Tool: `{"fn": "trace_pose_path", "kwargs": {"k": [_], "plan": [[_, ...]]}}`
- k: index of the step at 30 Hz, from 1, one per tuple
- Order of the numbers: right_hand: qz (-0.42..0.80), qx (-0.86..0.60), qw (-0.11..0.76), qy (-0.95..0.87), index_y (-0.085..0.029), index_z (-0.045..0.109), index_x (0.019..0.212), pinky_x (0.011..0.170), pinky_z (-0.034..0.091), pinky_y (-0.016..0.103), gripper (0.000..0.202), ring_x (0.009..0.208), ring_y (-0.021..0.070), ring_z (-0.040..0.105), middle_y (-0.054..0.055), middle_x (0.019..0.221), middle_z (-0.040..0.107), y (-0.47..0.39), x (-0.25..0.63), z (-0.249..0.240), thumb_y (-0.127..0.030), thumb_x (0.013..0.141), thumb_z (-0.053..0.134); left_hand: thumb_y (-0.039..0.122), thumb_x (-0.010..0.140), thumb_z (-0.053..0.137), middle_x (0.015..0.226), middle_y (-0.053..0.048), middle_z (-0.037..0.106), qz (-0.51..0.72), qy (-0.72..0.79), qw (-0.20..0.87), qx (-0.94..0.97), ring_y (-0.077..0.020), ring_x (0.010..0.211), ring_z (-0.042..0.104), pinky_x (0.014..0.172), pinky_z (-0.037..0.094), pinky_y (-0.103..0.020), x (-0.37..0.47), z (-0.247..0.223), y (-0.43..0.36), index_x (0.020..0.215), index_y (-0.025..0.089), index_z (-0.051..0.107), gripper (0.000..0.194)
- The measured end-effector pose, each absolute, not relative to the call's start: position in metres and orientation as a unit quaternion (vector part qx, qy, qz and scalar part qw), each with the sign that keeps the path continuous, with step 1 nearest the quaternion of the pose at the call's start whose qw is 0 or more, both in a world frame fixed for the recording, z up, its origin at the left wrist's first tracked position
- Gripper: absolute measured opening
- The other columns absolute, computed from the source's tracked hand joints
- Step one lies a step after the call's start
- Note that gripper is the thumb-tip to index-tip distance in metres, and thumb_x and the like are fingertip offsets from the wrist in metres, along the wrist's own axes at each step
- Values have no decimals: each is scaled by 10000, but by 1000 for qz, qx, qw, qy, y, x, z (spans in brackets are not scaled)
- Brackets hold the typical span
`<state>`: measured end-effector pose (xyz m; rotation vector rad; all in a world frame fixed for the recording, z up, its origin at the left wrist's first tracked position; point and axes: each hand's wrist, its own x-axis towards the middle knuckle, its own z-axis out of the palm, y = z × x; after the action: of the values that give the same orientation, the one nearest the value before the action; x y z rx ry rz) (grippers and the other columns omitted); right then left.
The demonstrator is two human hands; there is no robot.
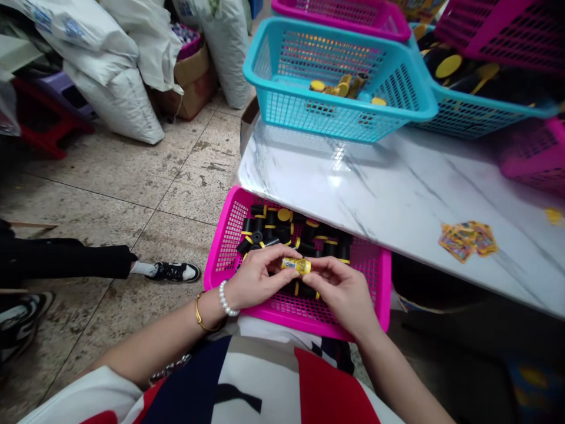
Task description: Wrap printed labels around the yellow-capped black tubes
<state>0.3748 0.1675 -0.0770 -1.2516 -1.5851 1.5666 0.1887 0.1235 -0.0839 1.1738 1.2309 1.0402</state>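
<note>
Above a pink basket [386, 288] I hold a small cylinder wrapped in a yellow printed label [296, 265]. My left hand [260, 275] pinches its left end between thumb and fingers. My right hand [339, 288] has thumb and fingertips closed on the right end. Several black cylinders with yellow rims or caps [270, 219] lie loose in the basket below both hands. Part of the basket's contents is hidden by my hands. A stack of yellow printed labels [468, 240] lies on the table to the right.
A white marbled table [375, 176] stands beyond the basket. On it, a blue basket [339, 112] holds a few yellow-capped pieces, with more baskets at the right. White sacks [119, 100] and a cardboard box [194, 79] stand on the floor. Another person's shoe [174, 271] is at left.
</note>
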Motion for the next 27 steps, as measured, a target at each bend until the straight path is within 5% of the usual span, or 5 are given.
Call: {"fn": "trace_pose_path", "kwargs": {"k": [5,10,15,23,27], "plan": [[635,-404,254,-607,-256,679,1149,808,576,344,344,894,182,689,75,1118,685,174,386,-73,-279,808,712,451,866,592,641,24,548,391,460,691,396,-83,523,482,489,369,-193,182,-89,127,1027,154,604,338],[561,-397,311,-656,-237,758,789,695,565,317,31,755,171,653,37,810,665,172,389,-75,-227,760,762,516,795,663,672,-6,598,399,371,781,305,-69,477,499,451,393,-186,188,-93,124,1005,133,582,444],[534,-373,321,-687,-250,752,887,722,558,318,121,860,189,646,61,932,664,170,386,-69,-197,780,736,540,742,705,597,4,586,394,392,792,253,-53,404,478,365,364,-155,196,-92,123,793,125,574,438],[525,-384,368,-664,-232,720,767,583,550,292,47,680,155,620,31,793,618,167,386,-69,-188,777,733,555,698,734,504,44,576,404,381,811,185,-42,288,409,280,304,-137,205,-85,127,757,158,524,453],[513,-373,339,-695,-247,718,942,699,572,334,146,866,204,644,77,977,635,169,385,-65,-211,801,712,594,698,712,468,47,564,399,389,811,178,-49,274,401,264,278,-132,206,-81,131,754,167,511,475]]}}
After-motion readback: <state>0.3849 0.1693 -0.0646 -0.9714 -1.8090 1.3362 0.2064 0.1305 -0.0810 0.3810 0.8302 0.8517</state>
